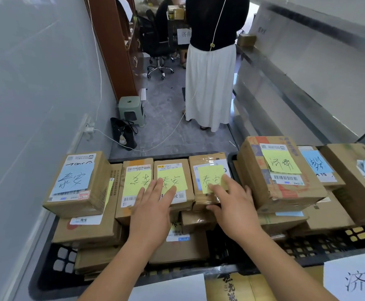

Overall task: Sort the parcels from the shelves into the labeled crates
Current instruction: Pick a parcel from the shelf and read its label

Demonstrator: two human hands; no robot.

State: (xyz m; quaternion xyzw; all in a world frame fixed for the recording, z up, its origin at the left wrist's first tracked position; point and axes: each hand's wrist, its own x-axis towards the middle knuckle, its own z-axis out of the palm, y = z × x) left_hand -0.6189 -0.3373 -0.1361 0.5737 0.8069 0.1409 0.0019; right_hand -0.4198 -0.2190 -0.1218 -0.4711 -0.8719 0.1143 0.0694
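Two black plastic crates stand side by side below me, the left crate point(53, 263) and the right crate point(320, 246), both stacked with cardboard parcels. My left hand point(153, 211) lies flat with straight fingers across two parcels with yellow notes, the left one point(131, 181) and the middle one point(172, 174). My right hand point(231, 203) rests on a third yellow-note parcel point(209, 170), thumb curled under its near edge. A blue-note parcel point(77, 183) sits at the left. A large parcel with a yellow note point(279, 170) tops the right crate.
A person in a white skirt point(209, 83) stands in the aisle ahead. A green stool point(131, 109) and a black bag point(123, 133) sit by the left wall. An office chair point(157, 46) is farther back. Metal shelving point(307, 83) runs along the right. A white paper label point(355, 281) hangs on the right crate.
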